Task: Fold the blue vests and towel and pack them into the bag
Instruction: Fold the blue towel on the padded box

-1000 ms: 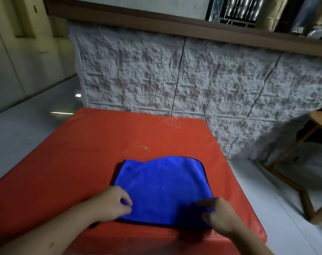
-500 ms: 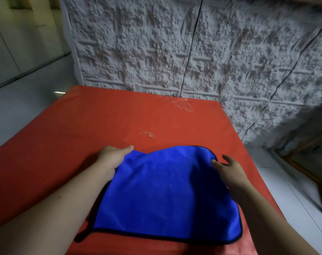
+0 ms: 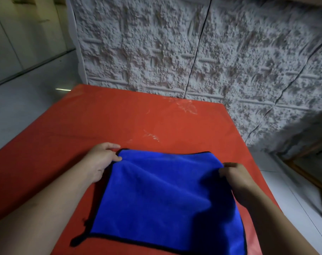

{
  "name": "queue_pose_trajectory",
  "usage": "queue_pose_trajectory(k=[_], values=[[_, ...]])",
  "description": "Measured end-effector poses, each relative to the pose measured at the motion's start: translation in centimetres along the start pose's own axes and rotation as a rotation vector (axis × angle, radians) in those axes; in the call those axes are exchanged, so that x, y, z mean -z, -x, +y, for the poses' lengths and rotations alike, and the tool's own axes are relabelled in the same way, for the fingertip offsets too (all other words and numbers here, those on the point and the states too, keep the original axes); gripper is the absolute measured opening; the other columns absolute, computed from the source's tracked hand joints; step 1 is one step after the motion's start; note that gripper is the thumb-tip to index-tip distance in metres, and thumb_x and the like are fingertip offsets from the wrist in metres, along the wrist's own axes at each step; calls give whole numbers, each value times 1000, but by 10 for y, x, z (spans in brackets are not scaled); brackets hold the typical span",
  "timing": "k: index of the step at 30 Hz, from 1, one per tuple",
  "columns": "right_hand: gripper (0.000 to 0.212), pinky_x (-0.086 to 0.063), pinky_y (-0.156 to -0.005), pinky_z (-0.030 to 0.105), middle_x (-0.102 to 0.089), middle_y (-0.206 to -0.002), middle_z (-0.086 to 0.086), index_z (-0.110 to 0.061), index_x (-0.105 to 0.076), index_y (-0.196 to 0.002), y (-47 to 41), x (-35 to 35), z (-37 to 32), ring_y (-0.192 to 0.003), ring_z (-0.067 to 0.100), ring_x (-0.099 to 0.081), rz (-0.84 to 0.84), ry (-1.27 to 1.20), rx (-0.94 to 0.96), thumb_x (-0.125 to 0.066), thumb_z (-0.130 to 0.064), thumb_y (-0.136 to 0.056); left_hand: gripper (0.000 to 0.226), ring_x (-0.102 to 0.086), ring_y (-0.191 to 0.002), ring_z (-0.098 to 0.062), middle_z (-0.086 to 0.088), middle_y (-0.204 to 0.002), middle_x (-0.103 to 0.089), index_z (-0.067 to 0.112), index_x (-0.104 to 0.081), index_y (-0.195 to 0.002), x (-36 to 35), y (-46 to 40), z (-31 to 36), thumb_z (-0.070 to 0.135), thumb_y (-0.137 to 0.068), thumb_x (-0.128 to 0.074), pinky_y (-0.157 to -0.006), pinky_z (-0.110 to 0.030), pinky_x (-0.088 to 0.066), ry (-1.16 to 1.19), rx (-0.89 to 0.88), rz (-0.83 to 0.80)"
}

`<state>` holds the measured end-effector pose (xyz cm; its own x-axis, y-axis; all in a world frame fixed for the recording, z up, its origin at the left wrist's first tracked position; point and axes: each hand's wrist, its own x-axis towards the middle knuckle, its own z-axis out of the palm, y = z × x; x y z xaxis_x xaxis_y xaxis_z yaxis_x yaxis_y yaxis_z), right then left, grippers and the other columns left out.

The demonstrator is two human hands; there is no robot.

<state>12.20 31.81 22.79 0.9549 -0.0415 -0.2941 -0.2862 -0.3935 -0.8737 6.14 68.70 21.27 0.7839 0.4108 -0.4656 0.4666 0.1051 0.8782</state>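
Towel (image 3: 165,196) flat on the red mat (image 3: 101,122), both far corners in my grip

Mat first, broad and red, butted against the textured wall (image 3: 193,52); the towel lies on its near right part, black-edged, rumpled in the middle. My left hand (image 3: 101,161) pinches the far left corner, thumb on top; my right hand (image 3: 234,175) is curled round the far right corner. Towel spans between my hands and runs back toward me. To fold well, I judge: lift both corners level, draw them onto the near edge, match the trim, then smooth out the ripples
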Motion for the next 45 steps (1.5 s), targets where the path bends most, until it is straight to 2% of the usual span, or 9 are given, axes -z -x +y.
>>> queue_pose_trajectory(k=[3,9,13,18,24,29,34,38,45], values=[[24,-28,-56,33,-39,-63,8,-18,-43,-54,10,3,-5,-54,24,-39,-111,-390,-136,-58,-7,-39,32,-65,-80,-23,-10,-88,-70,12,-65,-92,6,2,2,-14,-80,-52,-66,-29,-55,170,94,-106],[38,-57,-84,44,-71,-95,30,7,-69,-97,11,9,0,-89,40,-69,-225,-328,-295,-55,-28,-100,28,-65,-88,-22,-9,-102,-74,15,-71,-107,-5,10,-5,36,-90,-70,-72,-29,-49,-10,284,-270],[44,-56,-93,55,-72,-106,30,-6,-65,-123,2,11,10,-98,44,-71,-267,-143,-230,-53,12,-84,19,-73,-81,-26,-15,-93,-77,7,-76,-101,-11,8,-3,19,-86,-75,-72,-34,-56,-101,119,-176],[70,-61,-80,51,-76,-97,22,-14,-75,-109,-1,4,4,-91,44,-73,-424,205,-201,-60,-3,-42,9,-34,-42,-7,-2,-66,-51,13,-71,-92,-5,4,5,17,-96,-65,-38,-15,-14,-262,-10,-146],[10,-43,-52,30,-62,-60,0,-3,-68,-74,7,2,-45,-59,13,-52,26,187,336,-75,3,-69,14,-76,-72,-24,-13,-93,-73,1,-67,-106,-6,31,56,1,-100,-54,-46,-22,-54,160,-301,-112],[39,-52,-67,30,-68,-79,1,-18,-57,-74,46,21,-95,-68,8,-59,256,-132,792,-64,20,-79,33,-72,-94,-24,-11,-92,-76,8,-74,-91,-9,75,91,-17,-89,-53,-90,-35,-59,507,-743,-188],[39,-46,-60,28,-63,-69,-6,-26,-59,-73,64,27,-60,-65,10,-60,202,385,842,-80,6,-68,37,-65,-80,-13,-2,-86,-76,20,-78,-91,22,84,46,20,-54,-80,-77,-30,-50,-101,-717,-126],[41,-39,-58,31,-51,-64,-14,-41,-49,-66,67,27,-13,-66,19,-60,55,846,692,-78,-12,-63,24,-66,-70,0,10,-78,-77,21,-76,-80,36,78,-5,3,-66,-85,-71,-27,-55,-739,-584,-260],[33,-52,-75,29,-67,-87,-10,-33,-69,-93,86,35,24,-87,13,-66,-458,1068,284,-83,-25,-64,23,-67,-73,0,15,-78,-73,28,-74,-78,43,90,-25,33,-61,-89,-66,-17,-52,-1128,-300,-392]])
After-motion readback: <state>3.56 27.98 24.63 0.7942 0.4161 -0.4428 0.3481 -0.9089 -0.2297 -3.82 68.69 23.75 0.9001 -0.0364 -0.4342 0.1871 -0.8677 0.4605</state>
